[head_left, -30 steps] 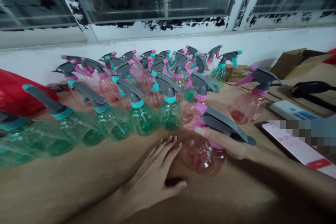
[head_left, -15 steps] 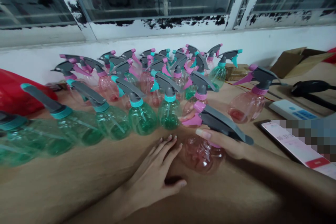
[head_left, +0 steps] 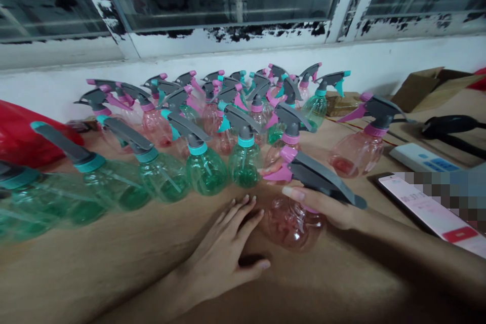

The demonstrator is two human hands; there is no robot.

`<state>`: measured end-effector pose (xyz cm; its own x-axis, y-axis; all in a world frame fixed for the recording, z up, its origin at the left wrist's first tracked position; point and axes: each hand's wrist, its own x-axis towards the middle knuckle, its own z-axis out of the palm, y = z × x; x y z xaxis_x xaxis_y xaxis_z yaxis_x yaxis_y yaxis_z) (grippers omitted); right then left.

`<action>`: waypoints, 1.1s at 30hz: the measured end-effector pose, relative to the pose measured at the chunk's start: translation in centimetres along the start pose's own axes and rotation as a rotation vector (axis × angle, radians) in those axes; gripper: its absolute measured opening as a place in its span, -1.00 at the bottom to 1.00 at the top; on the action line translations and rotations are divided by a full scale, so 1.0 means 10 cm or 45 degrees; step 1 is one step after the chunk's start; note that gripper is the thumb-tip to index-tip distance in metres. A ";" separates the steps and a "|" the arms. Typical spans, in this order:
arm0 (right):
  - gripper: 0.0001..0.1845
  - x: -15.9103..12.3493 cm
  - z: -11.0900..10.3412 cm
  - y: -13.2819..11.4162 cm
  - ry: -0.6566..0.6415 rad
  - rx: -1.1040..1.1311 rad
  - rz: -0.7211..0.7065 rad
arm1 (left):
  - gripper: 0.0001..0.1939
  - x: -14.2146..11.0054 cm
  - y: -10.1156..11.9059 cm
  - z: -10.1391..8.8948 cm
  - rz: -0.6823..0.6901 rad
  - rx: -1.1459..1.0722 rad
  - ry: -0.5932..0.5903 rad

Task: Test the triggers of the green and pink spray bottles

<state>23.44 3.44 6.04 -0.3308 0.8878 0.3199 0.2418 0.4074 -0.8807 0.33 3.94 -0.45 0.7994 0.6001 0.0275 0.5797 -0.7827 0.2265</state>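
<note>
My right hand (head_left: 330,207) is closed round the neck of a pink spray bottle (head_left: 290,223), just under its grey trigger head with the pink nozzle and lever. The bottle's clear pink body appears to rest on the table. To its left, my left hand (head_left: 228,248) lies flat on the tabletop with fingers stretched out and nothing in it. Beyond my fingertips stands a green spray bottle (head_left: 245,164) with a teal collar, and beside it another green spray bottle (head_left: 206,172). A pink spray bottle (head_left: 357,152) stands apart, behind my right hand.
Several more green and pink spray bottles crowd toward the white wall (head_left: 212,61). At the right are a phone (head_left: 421,207), a white device with blue buttons (head_left: 425,158), a black strap-like item (head_left: 451,129) and an open cardboard box (head_left: 429,88). Something red (head_left: 30,131) is at left.
</note>
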 end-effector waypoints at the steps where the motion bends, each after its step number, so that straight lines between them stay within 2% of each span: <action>1: -0.68 0.00 0.00 0.01 -0.002 0.004 -0.001 | -0.26 0.00 0.00 0.00 0.001 0.002 -0.006; 9: -0.69 0.01 -0.01 0.00 0.021 -0.011 -0.024 | -0.27 -0.01 -0.01 0.00 -0.009 0.030 -0.023; 15: -0.72 0.01 -0.02 0.00 -0.043 0.008 -0.035 | -0.27 -0.01 -0.01 -0.01 0.018 0.024 -0.017; 24: -0.64 0.00 -0.01 0.00 0.032 0.003 0.001 | -0.28 -0.01 -0.01 0.00 0.015 -0.011 0.023; 33: -0.72 -0.02 0.01 0.01 0.021 0.019 0.013 | -0.29 0.00 0.00 -0.02 0.008 -0.002 0.011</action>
<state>23.45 3.32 5.88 -0.3131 0.8954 0.3167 0.2313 0.3953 -0.8890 0.28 3.96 -0.31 0.8016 0.5967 0.0370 0.5746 -0.7860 0.2282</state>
